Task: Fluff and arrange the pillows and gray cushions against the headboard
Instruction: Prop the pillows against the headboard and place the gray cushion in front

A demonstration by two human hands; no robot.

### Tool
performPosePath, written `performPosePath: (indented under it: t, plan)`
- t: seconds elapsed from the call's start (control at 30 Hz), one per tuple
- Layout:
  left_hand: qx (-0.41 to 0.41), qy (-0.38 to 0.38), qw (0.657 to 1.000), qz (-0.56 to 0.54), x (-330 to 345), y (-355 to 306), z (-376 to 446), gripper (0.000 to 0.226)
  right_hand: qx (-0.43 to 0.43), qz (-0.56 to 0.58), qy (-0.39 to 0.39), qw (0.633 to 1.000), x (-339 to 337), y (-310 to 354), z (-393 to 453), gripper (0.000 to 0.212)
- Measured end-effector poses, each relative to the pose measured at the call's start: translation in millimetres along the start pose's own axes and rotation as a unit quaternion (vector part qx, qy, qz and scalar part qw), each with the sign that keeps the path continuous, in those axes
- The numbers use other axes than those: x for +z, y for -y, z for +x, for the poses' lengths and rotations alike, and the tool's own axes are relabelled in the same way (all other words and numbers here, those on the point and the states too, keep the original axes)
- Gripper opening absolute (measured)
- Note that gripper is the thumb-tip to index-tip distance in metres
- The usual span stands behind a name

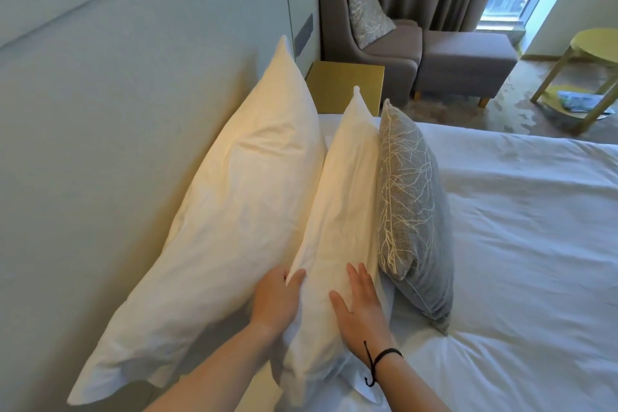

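Three things lean in a row off the headboard: a big pillow touching it, a smaller pillow against that, then a gray cushion farthest from the headboard, all standing on edge on the bed.

The left hand reaches into the gap on the headboard side of the smaller pillow, thumb curled over its edge, the fingers hidden. The right hand lies flat on its far face, fingers straight and slightly spread. Held between both, it is probably being plumped and squared.

No containers are in view.
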State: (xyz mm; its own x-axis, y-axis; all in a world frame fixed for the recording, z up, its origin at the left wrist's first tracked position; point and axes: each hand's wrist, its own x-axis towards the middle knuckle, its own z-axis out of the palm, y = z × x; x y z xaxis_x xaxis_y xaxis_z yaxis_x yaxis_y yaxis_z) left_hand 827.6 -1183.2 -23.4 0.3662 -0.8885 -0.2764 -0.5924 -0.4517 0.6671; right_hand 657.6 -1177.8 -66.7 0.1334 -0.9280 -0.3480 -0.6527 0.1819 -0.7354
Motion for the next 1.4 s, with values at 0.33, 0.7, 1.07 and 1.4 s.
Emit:
performPosePath:
  t: [0.33, 0.7, 1.07, 1.4]
  plan:
    - [0.021, -0.037, 0.991, 0.129, -35, 26, -12, 0.039, -0.012, -0.133, 0.114, 0.984, 7, 20, 5, 0.070]
    - [-0.016, -0.050, 0.996, 0.075, -26, 43, -47, 0.028, -0.259, -0.476, 0.170, 0.823, -67, 128, 126, 0.039]
    - [-0.108, 0.075, 0.969, 0.211, -26, 74, -48, 0.037, -0.235, -0.725, 0.250, 0.598, -100, 143, 267, 0.059]
    - [-0.026, 0.132, 0.974, 0.185, 13, 25, -39, 0.056, -0.253, -0.755, 0.269, 0.542, -100, 148, 296, 0.057]
